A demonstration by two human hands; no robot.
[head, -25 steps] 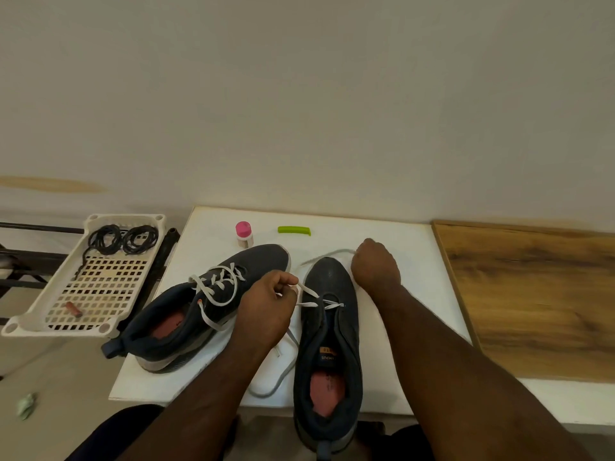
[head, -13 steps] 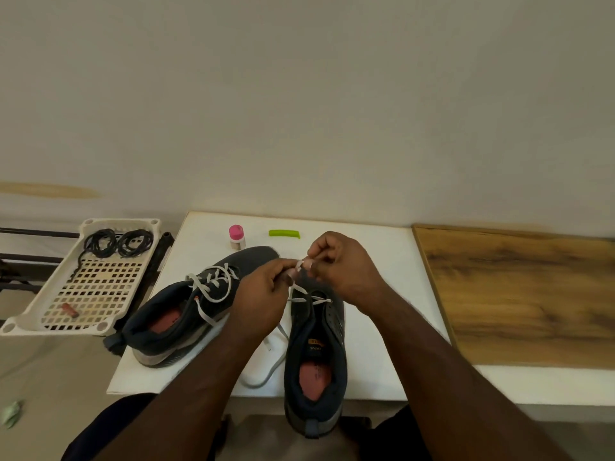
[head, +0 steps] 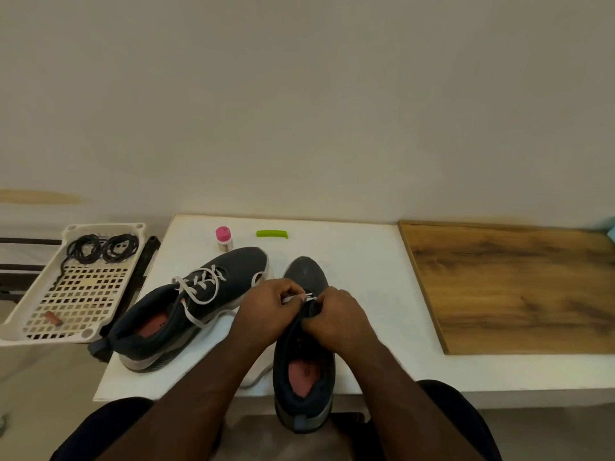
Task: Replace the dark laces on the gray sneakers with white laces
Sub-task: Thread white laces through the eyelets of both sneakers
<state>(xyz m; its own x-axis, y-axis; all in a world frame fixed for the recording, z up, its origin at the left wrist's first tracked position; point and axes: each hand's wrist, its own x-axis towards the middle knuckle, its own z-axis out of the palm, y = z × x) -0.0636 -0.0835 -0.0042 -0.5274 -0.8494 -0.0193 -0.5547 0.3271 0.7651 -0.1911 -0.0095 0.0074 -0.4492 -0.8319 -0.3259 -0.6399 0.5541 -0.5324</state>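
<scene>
in the head view, the person is sitting at a white table (head: pixel 349 261) and, by my reading, is threading the white lace (head: pixel 304 297) through the lower eyelets of the right-hand gray sneaker (head: pixel 304 357), which is lying toe away from them with its heel overhanging the near edge. the left hand (head: pixel 269 309) is pinching the lace just left of the shoe's throat, fingers curled round it, while the right hand (head: pixel 336 321) is gripping the upper at the eyelet row, fingers bent over the tongue area; whether it is also holding a lace end is not showing. the lace is lying right between the two hands, touching the left fingertips, and its slack is trailing under the left forearm toward the table edge. the other sneaker (head: pixel 186 311) is lying to the left, angled, already carrying a white lace. the dark laces (head: pixel 103 248) are sitting coiled in a perforated tray (head: pixel 30 322) off the table's left side. a pink-capped bottle (head: pixel 223 238) and a green clip-like piece (head: pixel 272 233) are resting near the wall. the next move is probably calling for feeding the lace tip into the next eyelet and pulling it even.
</scene>
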